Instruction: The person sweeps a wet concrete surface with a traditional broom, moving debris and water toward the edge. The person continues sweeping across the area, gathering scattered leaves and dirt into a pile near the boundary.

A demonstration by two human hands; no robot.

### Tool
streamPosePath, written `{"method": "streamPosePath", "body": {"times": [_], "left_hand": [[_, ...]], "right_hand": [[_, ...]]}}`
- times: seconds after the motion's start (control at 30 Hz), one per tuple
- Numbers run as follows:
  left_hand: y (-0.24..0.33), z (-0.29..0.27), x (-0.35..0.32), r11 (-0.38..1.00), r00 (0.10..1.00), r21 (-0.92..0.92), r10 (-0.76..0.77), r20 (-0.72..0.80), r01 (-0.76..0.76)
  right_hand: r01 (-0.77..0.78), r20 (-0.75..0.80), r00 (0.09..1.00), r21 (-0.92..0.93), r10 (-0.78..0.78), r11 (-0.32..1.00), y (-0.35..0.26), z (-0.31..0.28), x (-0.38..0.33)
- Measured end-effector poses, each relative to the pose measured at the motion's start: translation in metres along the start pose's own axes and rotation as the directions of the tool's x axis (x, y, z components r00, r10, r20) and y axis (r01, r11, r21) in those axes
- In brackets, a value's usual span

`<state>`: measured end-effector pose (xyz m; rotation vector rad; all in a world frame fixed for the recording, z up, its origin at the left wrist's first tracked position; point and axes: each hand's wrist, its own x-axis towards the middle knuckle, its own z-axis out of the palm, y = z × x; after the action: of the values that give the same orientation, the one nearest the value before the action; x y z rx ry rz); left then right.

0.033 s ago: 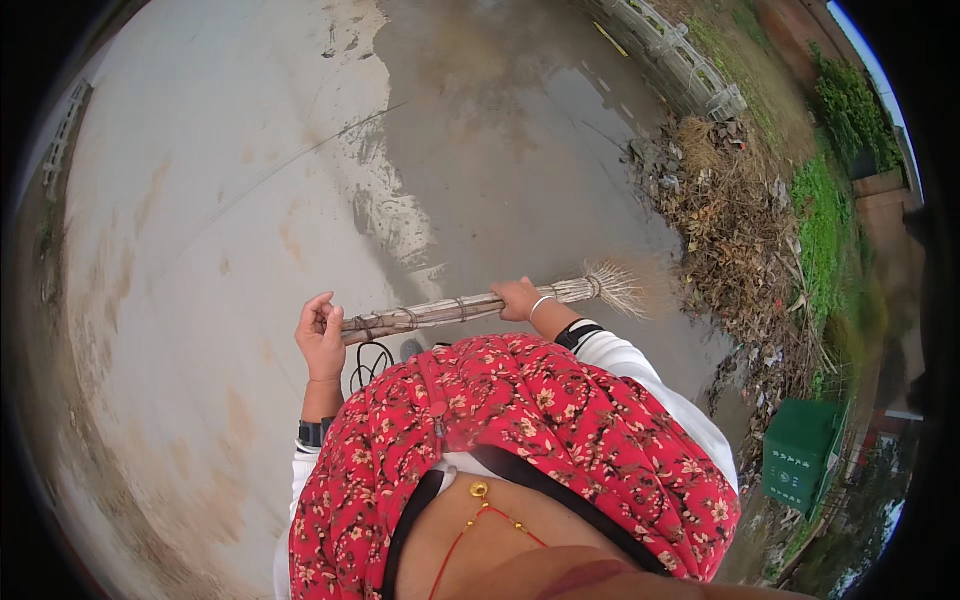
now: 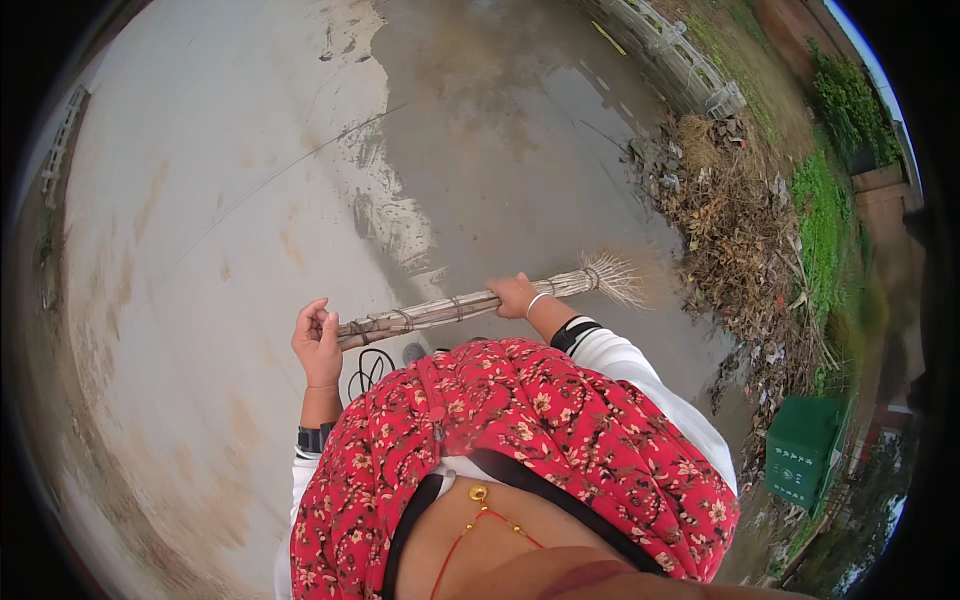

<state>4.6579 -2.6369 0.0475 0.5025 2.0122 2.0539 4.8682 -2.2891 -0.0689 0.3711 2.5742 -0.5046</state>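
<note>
A long twig broom [image 2: 430,313] lies crosswise in front of me, its bundled stalks bound with several dark ties. Wrapped round the shaft, toward the bristle end, is my right hand [image 2: 514,296], seen from its back. My left hand [image 2: 318,342] closes at the other end of the handle, its fingers curled; part of that end is hidden in the palm. The broom's splayed, pale twigs [image 2: 617,278] point right, over wet ground.
Muddy water [image 2: 500,190] covers the right half of the pavement; the left half is pale concrete [image 2: 190,250]. Along the right edge runs a heap of dry leaves and litter [image 2: 735,210], with a green bin [image 2: 803,450] nearer. A white railing [image 2: 680,55] stands far right. Dark cord loops [image 2: 370,370] show below the handle.
Both hands and the broom have shifted very slightly left, and the bristle end sits a little higher. The grip looks the same.
</note>
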Motion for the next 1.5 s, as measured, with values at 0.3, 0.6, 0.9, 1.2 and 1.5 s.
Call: {"method": "streamPosePath", "body": {"times": [0.3, 0.6, 0.9, 1.2, 1.5], "left_hand": [[0.007, 0.029, 0.074, 0.952, 0.975, 0.293, 0.143, -0.168, -0.089], [-0.026, 0.175, 0.112, 0.885, 0.984, 0.462, 0.131, -0.122, -0.061], [-0.086, 0.318, 0.133, 0.900, 0.949, 0.429, -0.066, 0.308, -0.077], [-0.090, 0.286, 0.164, 0.951, 0.927, 0.190, -0.287, 0.240, 0.245], [-0.020, 0.233, 0.173, 0.978, 0.987, 0.192, -0.047, -0.153, 0.076]], "right_hand": [[0.168, -0.127, 0.977, -0.042, -0.172, 0.985, 0.018, -0.115, 0.178], [0.152, -0.203, 0.970, 0.084, -0.133, 0.985, 0.131, -0.106, 0.251], [-0.400, -0.004, 0.908, 0.293, 0.419, 0.869, 0.254, 0.042, 0.089], [-0.204, -0.082, 0.970, 0.226, 0.227, 0.952, 0.254, -0.008, 0.042], [0.119, -0.216, 0.972, 0.138, -0.087, 0.983, 0.227, -0.140, 0.158]]}}
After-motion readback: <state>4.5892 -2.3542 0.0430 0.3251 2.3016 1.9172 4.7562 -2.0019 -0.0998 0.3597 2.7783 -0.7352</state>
